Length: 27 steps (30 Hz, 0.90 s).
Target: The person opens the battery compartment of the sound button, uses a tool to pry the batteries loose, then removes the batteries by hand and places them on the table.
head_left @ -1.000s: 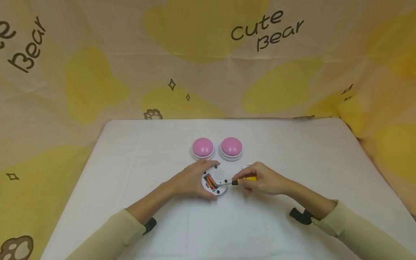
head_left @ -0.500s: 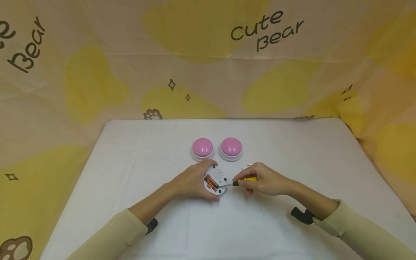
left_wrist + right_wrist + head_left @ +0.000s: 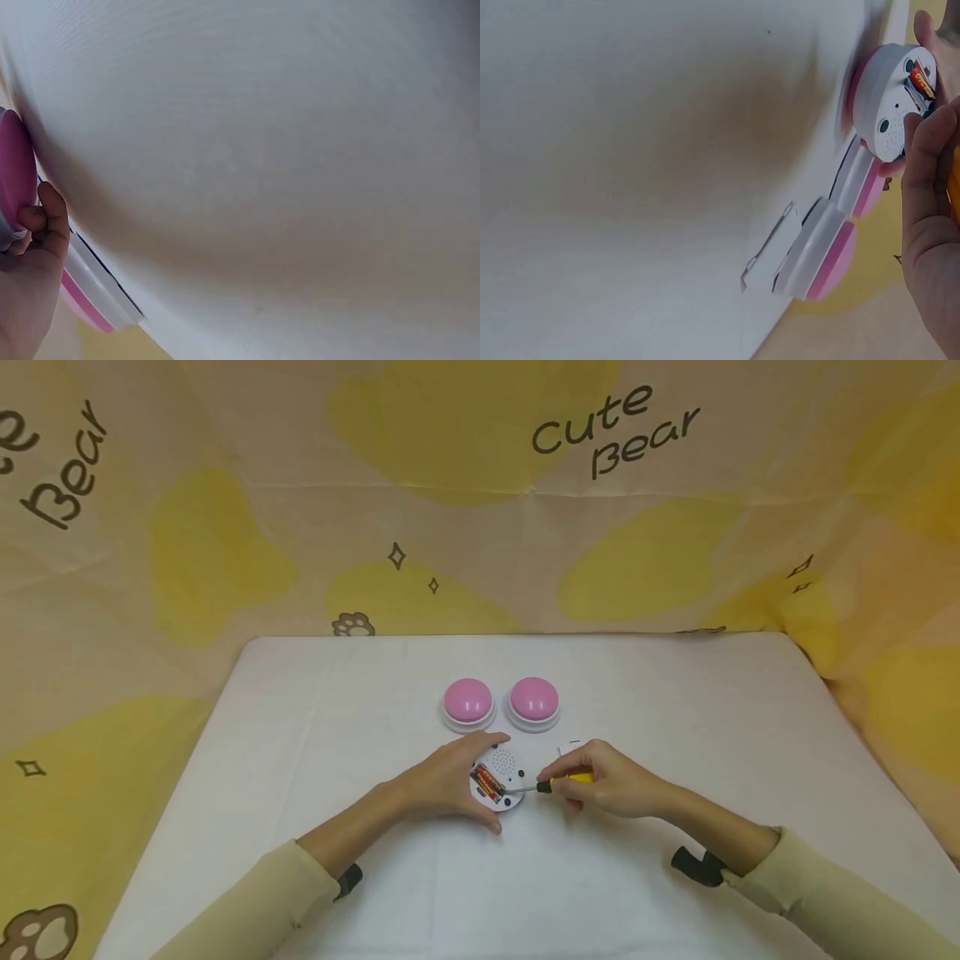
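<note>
My left hand (image 3: pixel 450 777) grips a round white push button (image 3: pixel 507 763) from the side, thumb at its near edge and fingers at its far edge. It lies bottom up, showing speaker holes, dark round feet and an uncovered battery compartment with red-and-black batteries (image 3: pixel 490 783). In the right wrist view its pink dome points toward the table. My right hand (image 3: pixel 618 781) pinches a screwdriver (image 3: pixel 579 777) by its yellow-and-black handle. The thin metal shaft reaches left, its tip at the battery ends. In the right wrist view the hand hides most of the screwdriver.
Behind the hands stand two more push buttons, a left one (image 3: pixel 468 700) and a right one (image 3: pixel 534 700), pink domes up on white bases. A small thin white piece (image 3: pixel 771 244) with metal ends lies near the right one. Printed cloth (image 3: pixel 450 527) hangs behind the white table (image 3: pixel 360 693).
The held push button has shifted slightly right, along with my left hand. My right hand has lowered a little, and the screwdriver tip stays at the battery compartment.
</note>
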Motion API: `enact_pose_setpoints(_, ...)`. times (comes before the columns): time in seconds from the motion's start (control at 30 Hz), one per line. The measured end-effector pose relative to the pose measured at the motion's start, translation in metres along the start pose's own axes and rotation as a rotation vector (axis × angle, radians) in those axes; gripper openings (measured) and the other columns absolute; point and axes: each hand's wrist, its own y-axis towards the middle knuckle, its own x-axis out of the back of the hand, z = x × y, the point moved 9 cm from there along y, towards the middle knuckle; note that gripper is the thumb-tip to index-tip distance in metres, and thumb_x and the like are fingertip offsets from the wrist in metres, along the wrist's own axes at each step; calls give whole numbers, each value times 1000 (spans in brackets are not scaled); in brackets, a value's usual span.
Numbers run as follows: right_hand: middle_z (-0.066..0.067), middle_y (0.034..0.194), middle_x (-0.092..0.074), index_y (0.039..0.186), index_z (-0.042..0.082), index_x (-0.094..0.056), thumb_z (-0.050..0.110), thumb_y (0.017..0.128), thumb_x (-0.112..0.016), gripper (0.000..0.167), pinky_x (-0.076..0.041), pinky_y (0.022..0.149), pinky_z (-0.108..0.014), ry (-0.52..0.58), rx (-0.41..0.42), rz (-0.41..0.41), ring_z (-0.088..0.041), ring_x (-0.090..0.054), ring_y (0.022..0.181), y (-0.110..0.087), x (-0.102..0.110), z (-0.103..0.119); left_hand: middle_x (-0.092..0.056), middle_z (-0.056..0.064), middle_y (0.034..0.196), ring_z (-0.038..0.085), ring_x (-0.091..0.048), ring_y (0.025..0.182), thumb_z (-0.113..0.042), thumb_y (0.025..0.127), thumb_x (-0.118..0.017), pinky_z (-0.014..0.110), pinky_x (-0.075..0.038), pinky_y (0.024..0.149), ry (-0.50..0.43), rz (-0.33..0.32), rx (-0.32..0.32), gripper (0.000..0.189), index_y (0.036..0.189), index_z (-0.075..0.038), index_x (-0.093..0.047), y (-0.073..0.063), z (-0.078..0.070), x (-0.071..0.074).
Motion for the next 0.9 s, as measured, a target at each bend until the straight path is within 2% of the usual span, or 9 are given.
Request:
enact_pose_setpoints(0.13, -17, 77, -67, 118, -3, -70, 7, 97, -62, 25, -50, 63, -22, -2, 10, -28, -19, -59, 67, -2, -2, -1, -46, -1, 148, 13, -45, 127, -50, 60, -94, 37, -40, 108, 6, 6, 4, 110, 150, -18, -40, 0, 1, 1)
enact_pose_setpoints(0.33, -15, 76, -68, 117, -2, -71, 9, 97, -62, 24, -52, 65, -23, -4, 25, -79, -17, -61, 68, -6, -3, -3, -47, -1, 147, 12, -47, 124, -49, 60, -94, 37, -40, 107, -11, -5, -1, 109, 148, -17, -40, 0, 2, 1)
enact_pose_setpoints(0.6, -12, 76, -70, 115, 0, -72, 10, 97, -63, 23, -52, 68, -23, -14, 58, -128, -18, -62, 70, -11, -3, -5, -50, -3, 137, 10, -50, 112, -39, 64, -94, 33, -45, 99, -105, -1, 2, 105, 148, -13, -37, 0, 3, 0)
enact_pose_setpoints(0.9, -10, 80, -72, 112, 2, -73, 9, 96, -65, 20, -53, 70, -23, -21, 83, -179, -16, -62, 72, -14, -5, -9, -53, -5, 129, 10, -52, 107, -41, 64, -94, 31, -47, 92, -99, -6, -2, 104, 147, -13, -39, 0, 1, 0)
